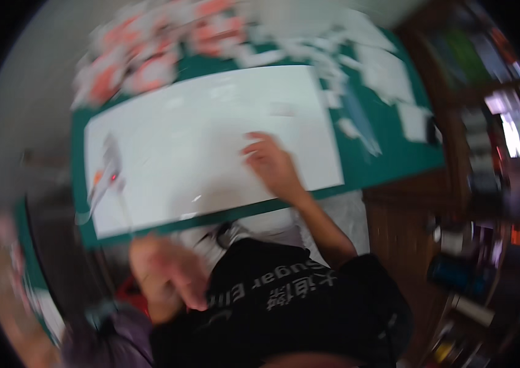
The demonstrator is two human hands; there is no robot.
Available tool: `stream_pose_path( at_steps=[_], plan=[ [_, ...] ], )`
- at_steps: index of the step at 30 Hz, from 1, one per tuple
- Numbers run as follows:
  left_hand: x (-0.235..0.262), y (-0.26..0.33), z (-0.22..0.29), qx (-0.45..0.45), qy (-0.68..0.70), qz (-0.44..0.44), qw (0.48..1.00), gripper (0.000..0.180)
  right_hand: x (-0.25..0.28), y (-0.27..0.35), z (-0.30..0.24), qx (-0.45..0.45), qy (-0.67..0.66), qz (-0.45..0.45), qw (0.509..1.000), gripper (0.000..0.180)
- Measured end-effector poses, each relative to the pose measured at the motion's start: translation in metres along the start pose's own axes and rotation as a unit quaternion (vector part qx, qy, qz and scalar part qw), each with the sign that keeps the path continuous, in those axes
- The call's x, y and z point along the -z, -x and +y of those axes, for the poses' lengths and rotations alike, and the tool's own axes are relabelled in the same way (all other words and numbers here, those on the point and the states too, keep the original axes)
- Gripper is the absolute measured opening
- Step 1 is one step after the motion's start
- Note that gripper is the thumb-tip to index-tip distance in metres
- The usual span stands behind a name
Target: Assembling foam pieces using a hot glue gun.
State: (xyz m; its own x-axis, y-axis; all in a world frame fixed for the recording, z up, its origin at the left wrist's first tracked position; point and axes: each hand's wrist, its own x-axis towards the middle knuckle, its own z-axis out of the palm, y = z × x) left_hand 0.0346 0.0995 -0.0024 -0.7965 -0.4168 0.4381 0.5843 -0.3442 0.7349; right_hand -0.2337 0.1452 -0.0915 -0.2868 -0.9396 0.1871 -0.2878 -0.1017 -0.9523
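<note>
My right hand (272,167) hovers over or rests on the white board (168,135), near its right part. Its fingers are loosely bent and apart, with nothing visible in them. Off the board's near edge, in front of my body, my left hand (171,268) is smeared by motion, so its fingers do not show clearly. Toward the board's left end lies a blurred device with a small red light (113,176), an orange part and a cord; it looks like a glue gun. A few small pale pieces (223,92) sit on the board.
A green mat (389,162) covers the table under the board. Orange-and-white bundles (149,70) are heaped at the far left. White sheets and scraps (386,73) lie far right, beside a long bluish item (361,113). Wooden shelving (444,122) stands at the right.
</note>
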Motion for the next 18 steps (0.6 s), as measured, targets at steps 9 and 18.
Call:
stream_pose_path(
  at_steps=[9,18],
  plan=[
    [0.023,0.055,0.024,-0.073,0.233,0.021,0.97,0.022,0.004,0.01,-0.012,0.009,-0.062,-0.03,0.998,0.036],
    [0.027,0.077,0.052,-0.089,0.074,0.061,0.991,0.035,-0.001,0.01,-0.015,0.036,-0.059,-0.015,0.997,0.027]
  ],
)
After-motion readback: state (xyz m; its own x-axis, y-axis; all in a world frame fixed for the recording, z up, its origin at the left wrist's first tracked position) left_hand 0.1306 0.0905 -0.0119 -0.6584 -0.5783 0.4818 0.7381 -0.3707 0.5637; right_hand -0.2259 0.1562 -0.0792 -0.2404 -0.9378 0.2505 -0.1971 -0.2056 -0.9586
